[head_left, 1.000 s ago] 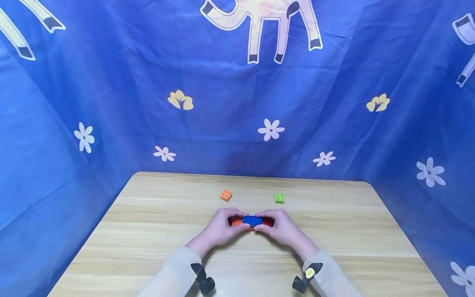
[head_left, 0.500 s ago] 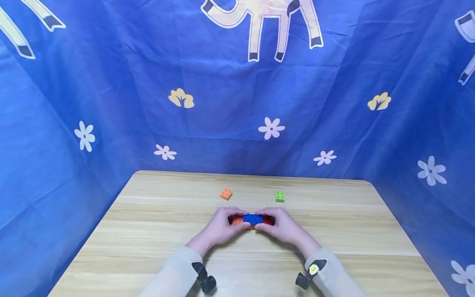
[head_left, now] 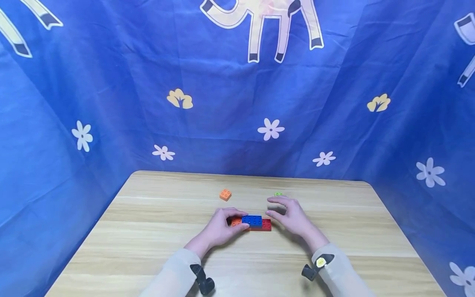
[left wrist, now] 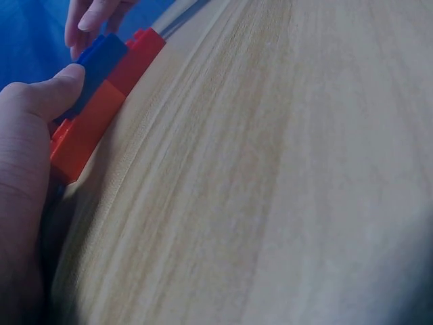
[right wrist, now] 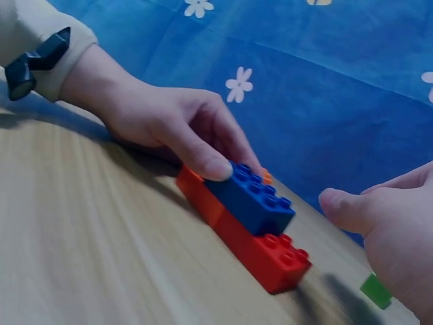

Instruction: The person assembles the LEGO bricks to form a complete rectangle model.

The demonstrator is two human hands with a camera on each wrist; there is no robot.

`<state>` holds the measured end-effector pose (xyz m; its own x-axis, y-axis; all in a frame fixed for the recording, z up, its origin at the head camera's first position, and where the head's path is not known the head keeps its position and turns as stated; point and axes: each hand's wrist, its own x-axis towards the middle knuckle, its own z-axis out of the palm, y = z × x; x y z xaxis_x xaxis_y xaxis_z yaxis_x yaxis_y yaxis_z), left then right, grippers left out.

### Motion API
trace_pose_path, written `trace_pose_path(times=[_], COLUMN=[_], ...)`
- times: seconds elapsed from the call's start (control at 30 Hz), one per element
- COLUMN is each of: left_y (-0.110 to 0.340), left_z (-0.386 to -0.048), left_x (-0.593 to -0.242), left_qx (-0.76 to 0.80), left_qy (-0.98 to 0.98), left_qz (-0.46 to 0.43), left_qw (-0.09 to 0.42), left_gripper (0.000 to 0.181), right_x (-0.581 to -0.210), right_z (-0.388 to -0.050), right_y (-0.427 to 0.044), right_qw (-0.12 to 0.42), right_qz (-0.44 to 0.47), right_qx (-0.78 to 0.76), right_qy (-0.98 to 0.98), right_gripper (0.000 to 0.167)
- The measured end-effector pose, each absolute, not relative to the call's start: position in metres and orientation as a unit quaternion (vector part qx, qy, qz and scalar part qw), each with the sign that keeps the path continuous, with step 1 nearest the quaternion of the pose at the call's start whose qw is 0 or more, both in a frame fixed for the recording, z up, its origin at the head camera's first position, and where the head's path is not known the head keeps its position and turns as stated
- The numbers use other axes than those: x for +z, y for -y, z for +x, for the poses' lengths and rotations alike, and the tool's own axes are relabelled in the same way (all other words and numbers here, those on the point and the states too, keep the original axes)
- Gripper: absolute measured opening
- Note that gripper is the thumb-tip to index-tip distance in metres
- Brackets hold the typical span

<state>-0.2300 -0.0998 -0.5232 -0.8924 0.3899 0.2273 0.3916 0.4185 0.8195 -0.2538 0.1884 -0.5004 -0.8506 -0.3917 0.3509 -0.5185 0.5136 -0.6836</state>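
The left hand (head_left: pixel 218 229) pinches the left end of the blue brick (head_left: pixel 252 221) between thumb and fingers. Behind that hand, a small orange brick (head_left: pixel 225 195) lies on the table (head_left: pixel 148 218). The blue brick sits across the joint of an orange brick (left wrist: pixel 89 130) and, to its right, a red brick (head_left: pixel 266 225), set end to end. A green brick (head_left: pixel 278 194) lies farther back, partly hidden by the right hand (head_left: pixel 292 217), whose thumb and fingers are parted, holding nothing, near the red brick.

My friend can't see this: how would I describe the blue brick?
On the table, find the left hand. It pinches the blue brick, which bridges an orange brick and a red brick. No other brick is blue or sits atop others.
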Motion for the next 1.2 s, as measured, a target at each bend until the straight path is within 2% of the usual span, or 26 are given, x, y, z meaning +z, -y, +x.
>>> trace_pose_path(times=[0.33,0.8,1.2], left_y=[0.101,0.102,0.102], left_z=[-0.227,-0.227,-0.228], left_x=[-0.522,-0.525,-0.527], left_qx=[-0.483,-0.484,-0.482], left_qy=[0.847,0.847,0.845], left_qz=[-0.221,-0.22,-0.232], left_qw=[-0.003,0.0,0.012], left_gripper=[0.036,0.038,0.039], right_x=[-0.504,-0.522,-0.535], right_z=[-0.271,-0.289,-0.289], right_y=[-0.204,-0.213,-0.214], right_qw=[0.109,0.061,0.091], right_qz=[0.222,0.151,0.161], right_qx=[0.412,0.416,0.422], right_qy=[0.877,0.895,0.887], right_gripper=[0.05,0.061,0.044])
